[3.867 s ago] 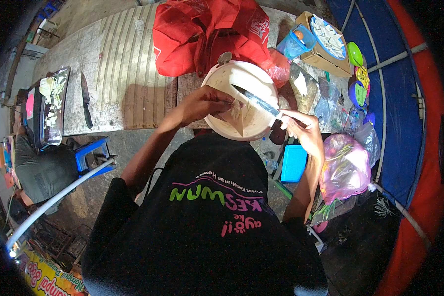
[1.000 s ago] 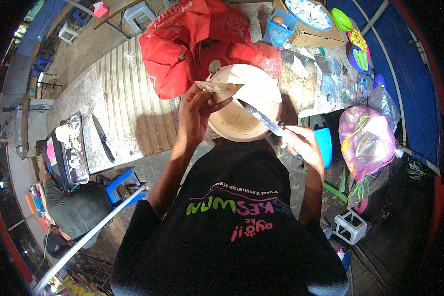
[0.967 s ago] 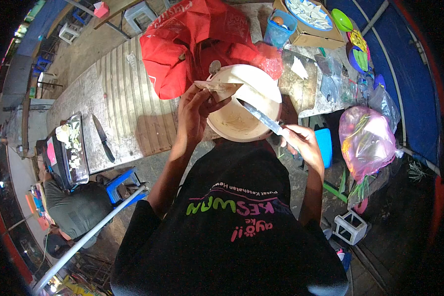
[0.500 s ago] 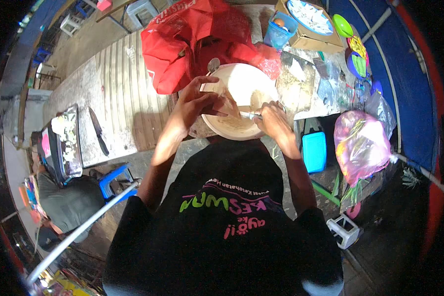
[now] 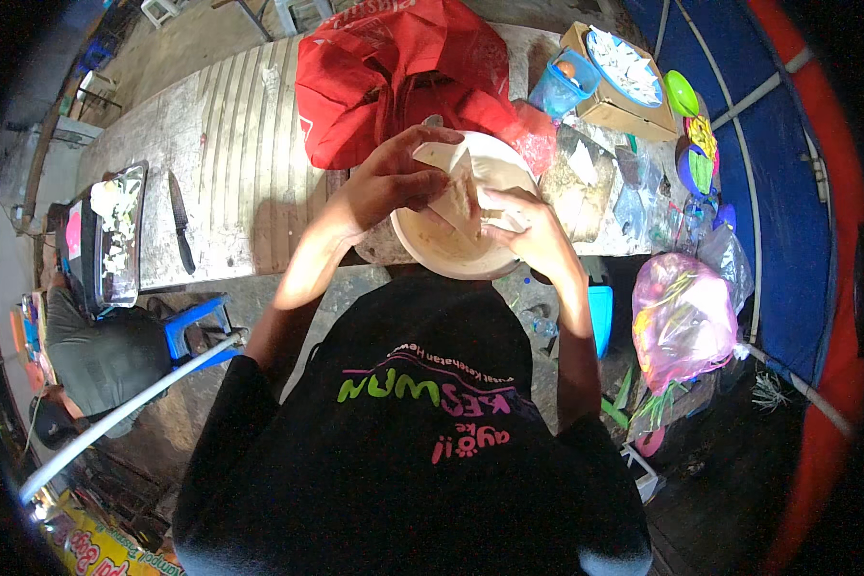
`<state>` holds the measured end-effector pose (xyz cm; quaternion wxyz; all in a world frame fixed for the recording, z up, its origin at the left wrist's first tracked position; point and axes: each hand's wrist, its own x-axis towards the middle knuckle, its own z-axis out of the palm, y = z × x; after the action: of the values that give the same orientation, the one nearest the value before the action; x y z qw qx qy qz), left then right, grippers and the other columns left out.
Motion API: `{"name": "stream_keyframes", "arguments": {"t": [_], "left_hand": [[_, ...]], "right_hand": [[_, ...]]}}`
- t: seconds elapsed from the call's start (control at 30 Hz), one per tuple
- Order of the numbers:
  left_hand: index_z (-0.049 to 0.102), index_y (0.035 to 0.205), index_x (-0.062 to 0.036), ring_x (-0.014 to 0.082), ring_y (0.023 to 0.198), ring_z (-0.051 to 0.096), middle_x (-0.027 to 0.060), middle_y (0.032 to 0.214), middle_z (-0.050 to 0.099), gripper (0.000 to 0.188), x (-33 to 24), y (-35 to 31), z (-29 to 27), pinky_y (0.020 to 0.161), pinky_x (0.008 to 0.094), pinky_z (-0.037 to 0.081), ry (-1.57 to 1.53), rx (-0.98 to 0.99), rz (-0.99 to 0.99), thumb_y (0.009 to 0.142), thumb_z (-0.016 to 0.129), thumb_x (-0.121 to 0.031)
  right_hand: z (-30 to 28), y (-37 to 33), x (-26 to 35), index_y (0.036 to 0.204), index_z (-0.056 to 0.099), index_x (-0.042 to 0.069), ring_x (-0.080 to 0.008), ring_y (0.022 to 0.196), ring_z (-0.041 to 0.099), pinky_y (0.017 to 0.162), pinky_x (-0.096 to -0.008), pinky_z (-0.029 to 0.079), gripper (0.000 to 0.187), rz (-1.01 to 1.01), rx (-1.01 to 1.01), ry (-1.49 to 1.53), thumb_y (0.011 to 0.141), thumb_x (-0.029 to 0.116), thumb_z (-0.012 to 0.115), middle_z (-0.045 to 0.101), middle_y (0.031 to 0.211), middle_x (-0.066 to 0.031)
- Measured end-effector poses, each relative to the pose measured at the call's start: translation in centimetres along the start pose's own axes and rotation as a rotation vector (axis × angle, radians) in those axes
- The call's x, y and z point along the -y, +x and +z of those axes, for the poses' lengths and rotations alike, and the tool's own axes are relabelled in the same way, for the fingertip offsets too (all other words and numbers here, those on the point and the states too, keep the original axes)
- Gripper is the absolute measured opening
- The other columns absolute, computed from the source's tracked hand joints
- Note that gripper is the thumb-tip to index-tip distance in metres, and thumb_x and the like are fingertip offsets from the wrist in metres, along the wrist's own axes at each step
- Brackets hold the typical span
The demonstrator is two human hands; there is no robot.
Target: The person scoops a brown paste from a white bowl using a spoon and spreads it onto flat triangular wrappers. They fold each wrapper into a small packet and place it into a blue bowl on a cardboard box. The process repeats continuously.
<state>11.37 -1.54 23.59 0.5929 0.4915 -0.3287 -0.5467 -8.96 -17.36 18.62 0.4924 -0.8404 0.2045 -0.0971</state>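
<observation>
Over the white bowl point(image 5: 432, 261) my left hand point(image 5: 394, 182) curls its fingers around the edge of a thin tan piece point(image 5: 466, 200). What this limp, flat piece is made of, I cannot tell. My right hand point(image 5: 533, 230) is closed at the piece's other side, thumb and fingers brightly lit against it. No tool shows clearly in that hand. Pale brown residue coats the bowl's inner wall. Behind my left fingers, at the bowl's far rim, the tip of a metal spoon point(image 5: 434, 121) shows.
A red bag point(image 5: 403, 67) slumps behind the bowl. A knife point(image 5: 180, 226) and a tray of chopped pale vegetables point(image 5: 123, 235) lie left. Far right stand a blue container point(image 5: 559, 86) and a cardboard box point(image 5: 634, 117). A filled pink plastic bag point(image 5: 684, 322) hangs right; someone crouches at left.
My right hand has turned and risen towards the tan piece; the slim light-coloured tool seen in it earlier no longer shows clearly. My left hand keeps its hold, tilting the piece more upright.
</observation>
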Motion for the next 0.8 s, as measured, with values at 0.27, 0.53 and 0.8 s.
{"name": "stream_keyframes", "arguments": {"t": [0.27, 0.53, 0.8], "left_hand": [[0.035, 0.144, -0.0059, 0.0188, 0.098, 0.066, 0.0119, 0.115, 0.065, 0.059, 0.4, 0.4, 1.0, 0.083, 0.0307, 0.052, -0.048, 0.076, 0.041, 0.092, 0.062, -0.005], [0.021, 0.15, -0.0055, 0.0207, 0.095, 0.067, 0.0171, 0.106, 0.066, 0.067, -0.3, -0.6, 1.7, 0.082, 0.0315, 0.052, 0.05, 0.17, 0.141, 0.095, 0.059, -0.006], [0.02, 0.15, -0.0047, 0.0198, 0.088, 0.068, 0.0167, 0.098, 0.068, 0.067, -1.1, -1.1, 2.4, 0.078, 0.0304, 0.052, 0.007, 0.156, 0.11, 0.096, 0.059, -0.008]], "right_hand": [[-0.4, -0.7, 4.6, 0.117, 0.063, -0.004, -0.0206, 0.103, 0.061, 0.095, -0.0321, 0.047, 0.065, -0.259, -0.081, 0.279, 0.054, -0.012, 0.077, 0.064, 0.11, -0.0113], [1.7, -0.1, 2.3, 0.106, 0.065, -0.005, -0.019, 0.096, 0.06, 0.087, -0.0306, 0.049, 0.038, -0.313, -0.015, 0.675, 0.07, -0.007, 0.075, 0.062, 0.106, -0.0113], [2.4, -0.3, 2.6, 0.099, 0.063, -0.004, -0.0161, 0.094, 0.06, 0.086, -0.03, 0.049, 0.021, -0.211, -0.075, 0.785, 0.08, -0.005, 0.072, 0.062, 0.103, -0.0082]]}}
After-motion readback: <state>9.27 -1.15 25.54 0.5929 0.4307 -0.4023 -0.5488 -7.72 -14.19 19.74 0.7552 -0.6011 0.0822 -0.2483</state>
